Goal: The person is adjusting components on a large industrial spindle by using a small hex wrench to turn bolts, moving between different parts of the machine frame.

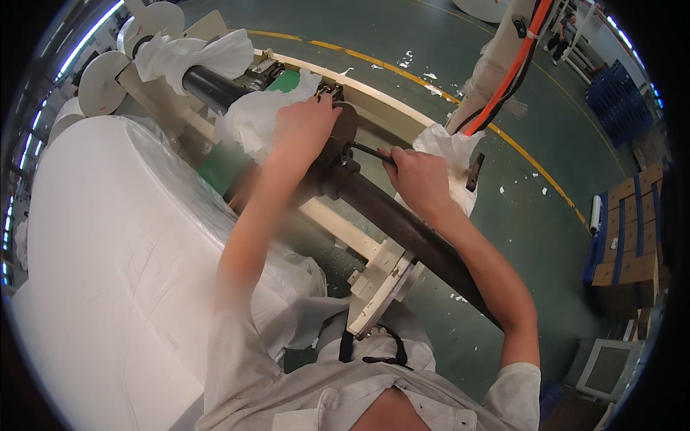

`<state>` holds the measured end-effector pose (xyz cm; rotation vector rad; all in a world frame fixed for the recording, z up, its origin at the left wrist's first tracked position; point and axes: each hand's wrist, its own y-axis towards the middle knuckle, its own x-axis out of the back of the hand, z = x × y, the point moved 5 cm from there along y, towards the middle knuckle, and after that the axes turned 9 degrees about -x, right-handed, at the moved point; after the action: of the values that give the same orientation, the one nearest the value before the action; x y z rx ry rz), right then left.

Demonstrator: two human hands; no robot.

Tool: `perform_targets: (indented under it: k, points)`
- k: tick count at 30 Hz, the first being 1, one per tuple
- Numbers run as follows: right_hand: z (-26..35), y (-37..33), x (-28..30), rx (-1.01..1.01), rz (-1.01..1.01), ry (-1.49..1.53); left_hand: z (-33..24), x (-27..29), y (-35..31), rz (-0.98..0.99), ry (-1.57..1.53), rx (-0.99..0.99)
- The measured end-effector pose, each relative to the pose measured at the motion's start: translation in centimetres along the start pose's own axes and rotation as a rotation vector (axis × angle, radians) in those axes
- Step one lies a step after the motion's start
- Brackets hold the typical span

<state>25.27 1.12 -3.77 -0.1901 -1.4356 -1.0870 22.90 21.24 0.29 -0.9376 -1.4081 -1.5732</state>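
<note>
A long dark metal shaft (pixel 388 215) runs across the middle, with a round brown flange (pixel 346 123) and a clamp collar (pixel 339 177) around it. My left hand (pixel 305 129) lies over the flange's upper left side, fingers curled at its edge; the fingertips are partly hidden. My right hand (pixel 420 179) is closed around the handle of a dark wrench (pixel 370 151), whose far end meets the collar beside the flange. White crumpled paper (pixel 248 122) wraps the shaft just left of my left hand.
A huge plastic-wrapped white paper roll (pixel 115 266) fills the left. A cream machine frame (pixel 381 284) with a bracket stands under the shaft. Paper scraps litter the green floor (pixel 532 237). Stacked cartons (pixel 632 223) and blue pallets (pixel 614 100) stand right; a person (pixel 563 36) is far off.
</note>
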Motion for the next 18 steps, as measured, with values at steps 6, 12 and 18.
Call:
perform_targets:
  k: [6, 12, 18]
  points:
    - [-1.1, 0.6, -1.2, 0.033, 0.007, 0.097, 1.1, 0.9, -0.6, 0.085, -0.022, -0.046]
    - [-2.0, 1.3, -1.4, 0.030, 0.017, 0.042, 1.3, 1.8, -1.6, 0.103, -0.009, -0.036]
    - [-0.8, 1.0, 0.9, -0.019, 0.117, 0.039, -2.5, 4.0, -2.8, -0.390, -0.185, -0.429]
